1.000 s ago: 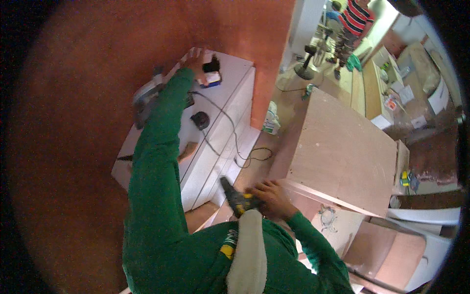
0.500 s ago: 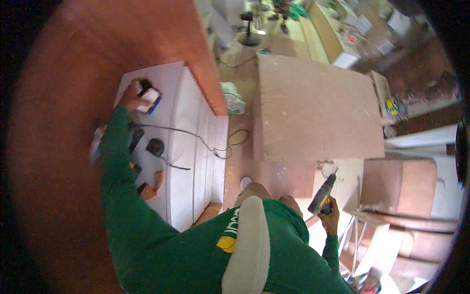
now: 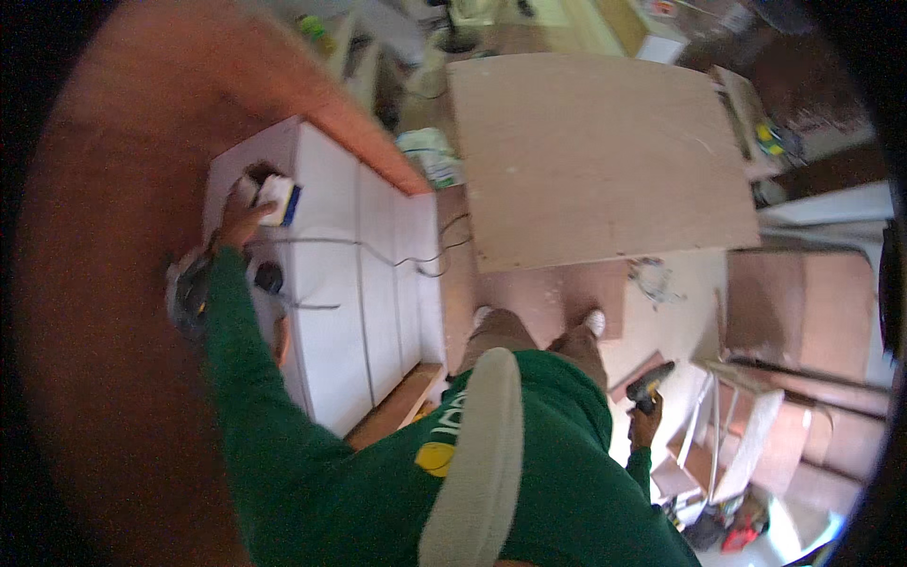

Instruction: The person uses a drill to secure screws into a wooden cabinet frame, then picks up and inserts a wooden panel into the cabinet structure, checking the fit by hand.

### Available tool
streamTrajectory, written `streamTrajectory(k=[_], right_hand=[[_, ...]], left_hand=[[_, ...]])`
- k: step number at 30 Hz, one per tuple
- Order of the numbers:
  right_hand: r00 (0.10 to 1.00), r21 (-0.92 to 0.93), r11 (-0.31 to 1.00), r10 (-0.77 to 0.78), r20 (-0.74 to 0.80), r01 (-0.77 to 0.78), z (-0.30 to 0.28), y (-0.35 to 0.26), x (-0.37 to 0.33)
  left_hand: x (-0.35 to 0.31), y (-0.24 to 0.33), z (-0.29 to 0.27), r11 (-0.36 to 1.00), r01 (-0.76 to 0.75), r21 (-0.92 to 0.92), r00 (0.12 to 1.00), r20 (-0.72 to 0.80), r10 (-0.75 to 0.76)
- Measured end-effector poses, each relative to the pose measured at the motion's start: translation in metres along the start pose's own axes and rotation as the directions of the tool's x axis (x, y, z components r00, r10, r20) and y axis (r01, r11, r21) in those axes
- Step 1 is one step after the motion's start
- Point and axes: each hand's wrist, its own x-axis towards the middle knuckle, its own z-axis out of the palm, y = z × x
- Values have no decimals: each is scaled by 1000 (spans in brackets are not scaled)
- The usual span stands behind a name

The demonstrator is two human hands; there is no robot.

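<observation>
My left hand (image 3: 244, 215) is closed on a small white-and-blue box (image 3: 278, 200) at the far end of a white cabinet top. Its thumb lies along the box, and blur hides what the other fingers do. Low on the right, away from the cabinet, my right hand (image 3: 645, 425) grips a cordless drill (image 3: 648, 382) by its handle, with the front end pointing up and to the right. Close to my left forearm, a round black object (image 3: 269, 277) rests on the cabinet, and a dark cord (image 3: 326, 240) runs across it.
A white cabinet (image 3: 326, 274) stands at my left beside a reddish-brown panel (image 3: 123, 236). Ahead is a large plywood-topped piece (image 3: 605, 161). A white frame (image 3: 746, 425) and scattered tools (image 3: 746, 529) are at the lower right. Coiled wire (image 3: 654, 279) lies on the floor.
My view has shifted, and more of my legs shows. My right hand and the drill appear lower and farther right. The box, still at my left hand, is turned differently.
</observation>
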Motion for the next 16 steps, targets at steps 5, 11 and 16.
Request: streamTrajectory(k=[5, 11, 16], right_hand=[[993, -157, 986, 68, 92, -53, -11, 11, 22], [999, -224, 975, 5, 52, 7, -53, 26, 47], [995, -251, 966, 81, 52, -66, -50, 19, 42]], left_hand=[[-7, -25, 1, 957, -101, 273, 922, -335, 193], [-23, -7, -12, 926, 100, 364, 993, 21, -116], [-28, -7, -24, 926, 78, 370, 985, 118, -130]])
